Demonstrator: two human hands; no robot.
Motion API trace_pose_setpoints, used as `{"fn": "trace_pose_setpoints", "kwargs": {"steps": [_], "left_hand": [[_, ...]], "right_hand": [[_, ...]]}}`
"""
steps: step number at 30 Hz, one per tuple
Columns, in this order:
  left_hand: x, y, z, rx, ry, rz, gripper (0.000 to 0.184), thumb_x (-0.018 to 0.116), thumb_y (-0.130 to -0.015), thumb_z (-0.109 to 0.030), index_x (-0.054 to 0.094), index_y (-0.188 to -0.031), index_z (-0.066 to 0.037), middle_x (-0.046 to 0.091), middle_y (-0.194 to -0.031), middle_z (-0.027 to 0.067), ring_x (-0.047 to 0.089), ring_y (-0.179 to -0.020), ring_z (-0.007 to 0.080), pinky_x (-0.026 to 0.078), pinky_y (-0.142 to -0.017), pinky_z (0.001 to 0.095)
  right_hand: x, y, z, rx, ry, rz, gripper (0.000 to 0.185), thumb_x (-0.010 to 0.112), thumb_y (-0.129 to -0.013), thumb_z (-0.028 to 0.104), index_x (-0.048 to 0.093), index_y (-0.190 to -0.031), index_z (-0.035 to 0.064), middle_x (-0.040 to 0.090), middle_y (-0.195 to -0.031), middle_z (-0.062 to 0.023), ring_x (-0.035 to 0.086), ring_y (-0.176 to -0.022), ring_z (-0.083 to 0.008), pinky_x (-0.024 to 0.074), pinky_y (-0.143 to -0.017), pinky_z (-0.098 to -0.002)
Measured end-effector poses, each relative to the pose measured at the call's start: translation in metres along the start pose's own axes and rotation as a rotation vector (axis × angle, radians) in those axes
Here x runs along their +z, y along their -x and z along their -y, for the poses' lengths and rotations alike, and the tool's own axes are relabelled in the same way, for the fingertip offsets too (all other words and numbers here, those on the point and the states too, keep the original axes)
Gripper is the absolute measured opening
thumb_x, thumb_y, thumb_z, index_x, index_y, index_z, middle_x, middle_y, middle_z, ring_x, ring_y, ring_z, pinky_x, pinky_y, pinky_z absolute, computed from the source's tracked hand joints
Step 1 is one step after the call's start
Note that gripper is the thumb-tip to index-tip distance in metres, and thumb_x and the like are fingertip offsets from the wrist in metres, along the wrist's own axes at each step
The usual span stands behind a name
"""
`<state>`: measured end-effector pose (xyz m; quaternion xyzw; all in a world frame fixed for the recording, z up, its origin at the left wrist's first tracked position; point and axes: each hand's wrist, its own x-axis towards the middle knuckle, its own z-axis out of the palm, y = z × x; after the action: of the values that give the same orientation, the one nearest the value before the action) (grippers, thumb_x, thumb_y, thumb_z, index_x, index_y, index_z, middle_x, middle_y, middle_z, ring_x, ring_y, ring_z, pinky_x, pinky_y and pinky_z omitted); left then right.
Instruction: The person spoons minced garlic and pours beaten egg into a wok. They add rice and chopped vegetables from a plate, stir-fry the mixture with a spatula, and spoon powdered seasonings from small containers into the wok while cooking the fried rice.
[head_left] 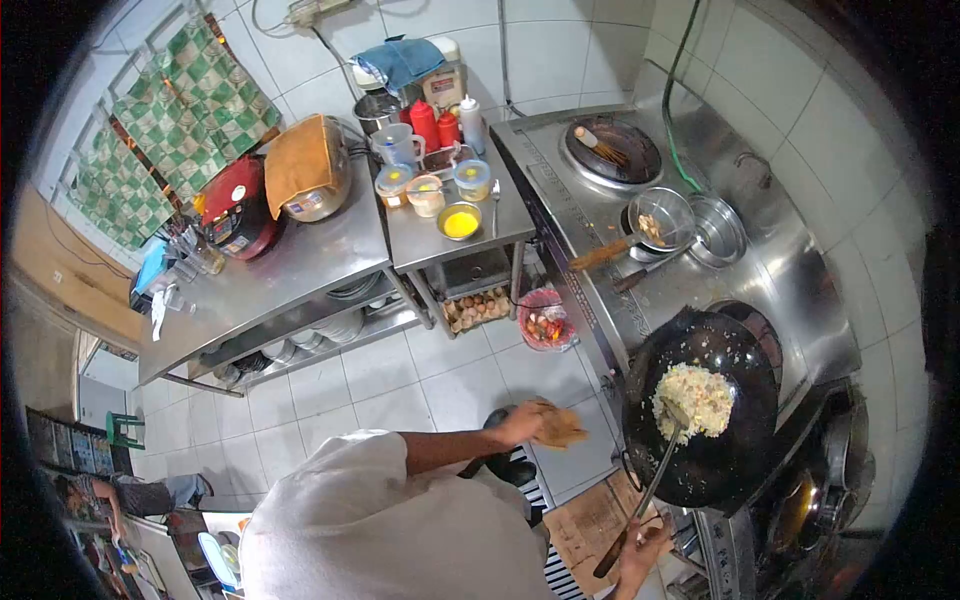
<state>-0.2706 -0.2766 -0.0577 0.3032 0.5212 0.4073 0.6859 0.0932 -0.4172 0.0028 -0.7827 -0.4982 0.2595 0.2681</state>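
My left hand [518,426] is closed around a folded brown cloth [562,428], held over the floor to the left of the wok. My right hand [642,556] grips the handle of a long wok spatula [655,480]. The spatula's far end rests in a heap of fried rice [705,400] and is partly hidden by it. That rice, with yellow bits in it, lies in a large black wok [715,465] on the stove. Loose grains stick to the wok's wall.
A strainer [662,218] and metal pot [716,230] sit farther along the stove [620,300]. A side table holds a bowl of yellow liquid [460,222], tubs and squeeze bottles [424,125]. Below are eggs [478,310] and a pink basket [546,320]. Another person [140,495] is far left.
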Motion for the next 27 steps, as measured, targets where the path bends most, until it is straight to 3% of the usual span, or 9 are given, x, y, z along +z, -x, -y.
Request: {"fn": "trace_pose_setpoints", "kwargs": {"steps": [1, 3, 5, 7, 10, 14, 18, 23, 27], "left_hand": [[-0.028, -0.004, 0.01, 0.007, -0.023, -0.062, 0.034, 0.061, -0.094, -0.028, 0.069, -0.108, 0.001, 0.07, -0.095, 0.0076, 0.066, -0.08, 0.0155, 0.055, -0.063, 0.0303], [-0.082, -0.003, 0.018, -0.014, -0.076, -0.147, 0.03, 0.063, -0.092, -0.027, 0.072, -0.102, 0.001, 0.07, -0.088, 0.0071, 0.065, -0.071, 0.0143, 0.051, -0.053, 0.0294], [-0.105, 0.023, -0.028, -0.15, -0.178, -0.355, 0.027, 0.055, -0.092, -0.017, 0.073, -0.101, 0.001, 0.072, -0.086, 0.0097, 0.07, -0.076, 0.0213, 0.057, -0.062, 0.0369], [-0.162, 0.006, 0.014, -0.29, -0.246, -0.483, 0.026, 0.057, -0.092, -0.022, 0.074, -0.1, -0.003, 0.07, -0.083, 0.0077, 0.067, -0.068, 0.0186, 0.055, -0.057, 0.0365], [-0.189, 0.02, -0.022, -0.213, -0.055, -0.511, 0.026, 0.06, -0.091, -0.028, 0.072, -0.098, -0.006, 0.068, -0.078, 0.0052, 0.064, -0.062, 0.0172, 0.052, -0.052, 0.0339], [-0.265, -0.01, -0.054, -0.202, -0.005, -0.514, 0.034, 0.061, -0.095, -0.036, 0.071, -0.103, -0.004, 0.07, -0.08, 0.005, 0.064, -0.061, 0.0135, 0.048, -0.048, 0.0252], [-0.346, -0.037, -0.1, -0.096, 0.067, -0.37, 0.034, 0.06, -0.096, -0.037, 0.07, -0.103, -0.004, 0.068, -0.077, 0.0042, 0.063, -0.059, 0.0122, 0.049, -0.048, 0.0249], [-0.426, -0.061, -0.134, -0.101, 0.146, -0.392, 0.031, 0.059, -0.096, -0.032, 0.071, -0.107, -0.006, 0.068, -0.079, 0.003, 0.061, -0.058, 0.01, 0.046, -0.046, 0.0226], [-0.461, -0.057, -0.181, -0.075, 0.189, -0.428, 0.032, 0.059, -0.096, -0.033, 0.07, -0.107, -0.004, 0.067, -0.078, 0.003, 0.06, -0.06, 0.0108, 0.046, -0.049, 0.0245]], "right_hand": [[-0.005, -0.003, -0.002, -0.01, 0.0, 0.003, 0.07, 0.068, -0.096, 0.032, 0.035, -0.147, -0.0018, 0.053, -0.105, -0.0144, 0.053, -0.102, -0.0229, 0.0465, -0.079, -0.0376], [-0.024, -0.018, 0.006, -0.392, 0.644, -0.25, 0.059, 0.065, -0.097, 0.029, 0.042, -0.141, -0.0038, 0.054, -0.116, -0.0194, 0.053, -0.11, -0.0245, 0.0473, -0.081, -0.0389], [-0.042, -0.024, 0.125, -0.321, 0.476, -0.242, 0.043, 0.062, -0.098, 0.021, 0.052, -0.131, -0.005, 0.06, -0.117, -0.0208, 0.058, -0.104, -0.0248, 0.0486, -0.08, -0.0385], [-0.033, -0.043, 0.2, -0.233, -0.071, 0.039, 0.031, 0.063, -0.089, 0.003, 0.059, -0.119, -0.0069, 0.063, -0.1, -0.0193, 0.062, -0.092, -0.0281, 0.0492, -0.081, -0.0397], [0.023, -0.074, 0.333, -0.469, -0.057, 0.209, 0.027, 0.066, -0.086, 0.002, 0.062, -0.113, -0.0016, 0.065, -0.094, -0.0168, 0.064, -0.084, -0.027, 0.0501, -0.077, -0.037], [0.178, -0.123, 0.451, -0.981, -0.097, 0.394, 0.024, 0.069, -0.087, 0.01, 0.063, -0.109, 0.0022, 0.064, -0.096, -0.0165, 0.063, -0.089, -0.0337, 0.049, -0.082, -0.0439], [0.351, -0.154, 0.558, -1.171, -0.031, 0.447, 0.021, 0.068, -0.087, 0.008, 0.061, -0.106, 0.0027, 0.062, -0.096, -0.0155, 0.06, -0.094, -0.0359, 0.0473, -0.084, -0.0458], [0.53, -0.183, 0.649, -1.218, 0.019, 0.359, 0.024, 0.069, -0.084, 0.011, 0.059, -0.104, 0.0022, 0.061, -0.101, -0.0161, 0.058, -0.101, -0.0362, 0.046, -0.087, -0.0486], [0.587, -0.198, 0.679, -1.255, 0.185, 0.361, 0.019, 0.067, -0.084, 0.005, 0.059, -0.101, 0.0022, 0.056, -0.107, -0.0184, 0.053, -0.107, -0.0386, 0.043, -0.092, -0.048]]}}
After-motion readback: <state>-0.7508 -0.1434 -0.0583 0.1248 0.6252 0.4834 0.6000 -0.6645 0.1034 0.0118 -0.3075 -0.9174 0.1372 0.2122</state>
